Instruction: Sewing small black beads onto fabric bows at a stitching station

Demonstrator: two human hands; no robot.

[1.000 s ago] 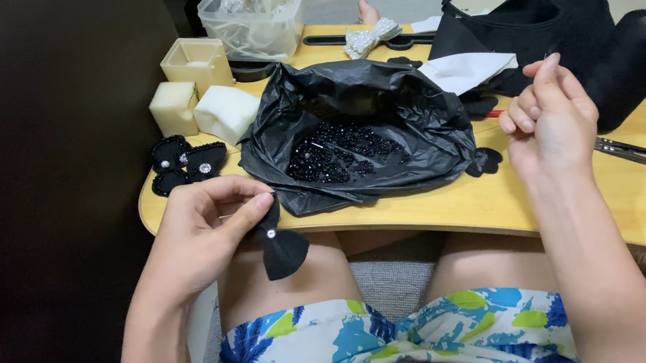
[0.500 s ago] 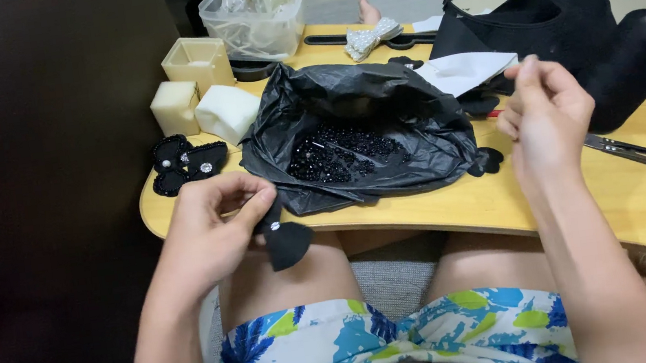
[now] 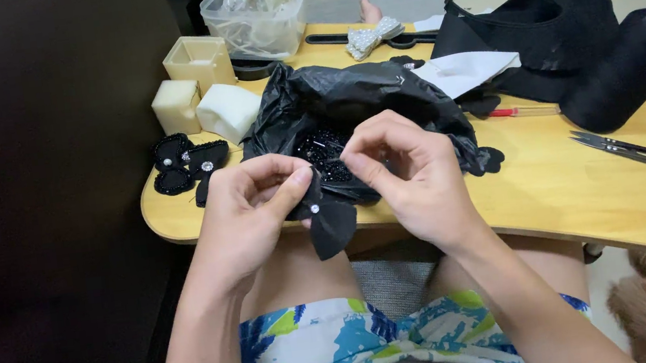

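Moved in from the far side of the table since half a second ago: right hand (image 3: 412,174), now close against left hand (image 3: 256,202) above the near table edge. Pinched between left thumb and forefinger: a small black fabric piece (image 3: 332,225), its upper edge inside the grip, its rounded lower part hanging free below the fingers and over the lap, a tiny bright bead on it just beside the thumb tip. Right fingertips closed together just above and to the right of that piece, near the bead; held between them, perhaps a needle, too thin to tell. Directly behind both hands, on the wooden table (image 3: 588,198), an open black plastic bag (image 3: 346,101) with dark beads inside. Left of it, a few finished black pieces (image 3: 181,162) with bright centres, plus pale foam blocks (image 3: 203,110). Further right, black thread snips (image 3: 623,149) and a large black spool (image 3: 630,70).
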